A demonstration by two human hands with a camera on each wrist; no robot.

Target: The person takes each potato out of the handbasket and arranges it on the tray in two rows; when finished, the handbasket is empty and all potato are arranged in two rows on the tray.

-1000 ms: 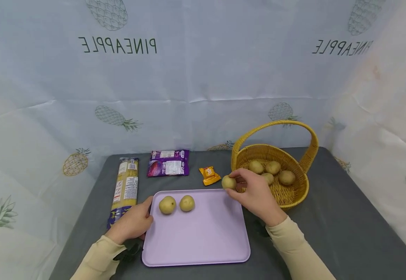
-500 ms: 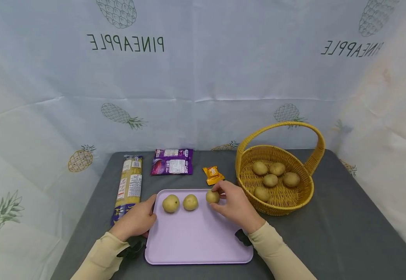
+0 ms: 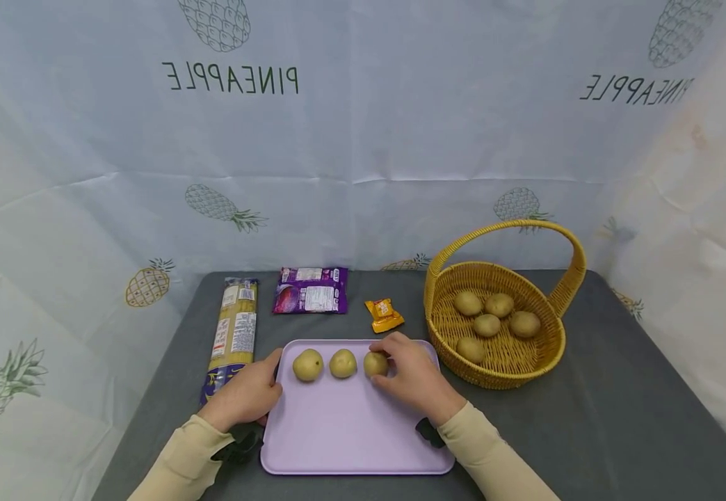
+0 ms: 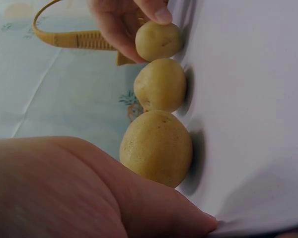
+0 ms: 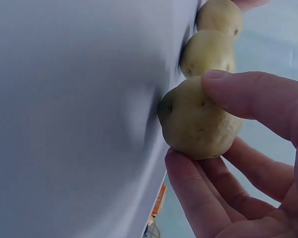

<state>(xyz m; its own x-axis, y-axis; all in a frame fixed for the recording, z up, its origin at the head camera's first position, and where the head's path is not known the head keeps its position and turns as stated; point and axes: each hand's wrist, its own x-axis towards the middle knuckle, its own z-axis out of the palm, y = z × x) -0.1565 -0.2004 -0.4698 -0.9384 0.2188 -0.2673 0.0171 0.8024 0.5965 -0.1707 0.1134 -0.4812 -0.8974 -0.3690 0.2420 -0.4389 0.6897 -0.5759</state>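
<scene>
A lilac tray [image 3: 357,431] lies on the dark table, and my left hand [image 3: 247,393] grips its left edge, the thumb over the rim. Along the tray's far side sit two potatoes, a larger left potato [image 3: 308,364] and a middle potato [image 3: 343,363]. To their right, my right hand [image 3: 414,376] pinches a third potato [image 5: 198,119] between thumb and fingers, at the tray surface. In the left wrist view the three potatoes line up, the larger potato [image 4: 156,148] nearest my left hand.
A yellow woven basket [image 3: 434,334] with a tall handle holds several potatoes at the right. Behind the tray lie an orange packet [image 3: 384,315] and a purple packet [image 3: 311,290]. A long pasta pack [image 3: 234,334] lies left, partly behind my left hand. A pineapple-print cloth hangs behind.
My right hand has brought the third potato leftward from beside the basket and down onto the tray, right of the other two. My left hand keeps its grip on the tray edge.
</scene>
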